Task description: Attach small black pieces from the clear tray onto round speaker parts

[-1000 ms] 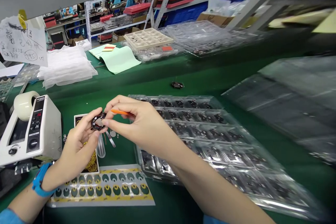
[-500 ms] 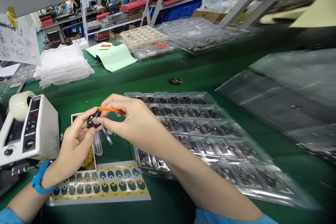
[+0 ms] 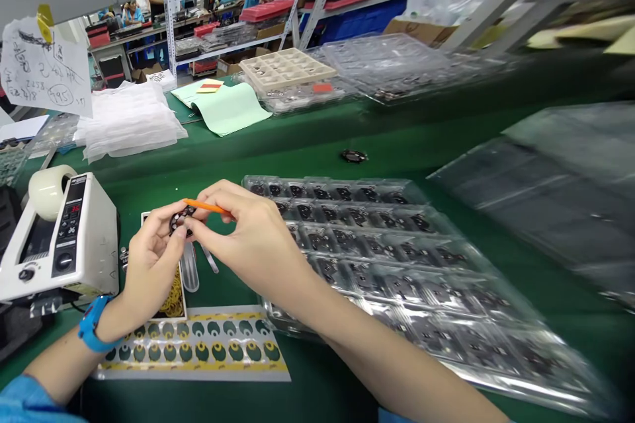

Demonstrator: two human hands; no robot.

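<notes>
Left hand [image 3: 151, 263] pinches a small black disc [image 3: 179, 221]. Right hand [image 3: 248, 238] grips an orange stick [image 3: 206, 207] on it, left of the plastic tray [image 3: 397, 258].

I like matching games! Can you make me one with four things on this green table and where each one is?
Things:
1. orange stick
2. small black round part
3. tape machine
4. sticker sheet

Places:
A. far left of the table
B. pinched in the left hand
C. flat on the table, near the left wrist
D. held in the right hand

Pairs: 1-D, 2-B, 3-A, 4-C
</notes>
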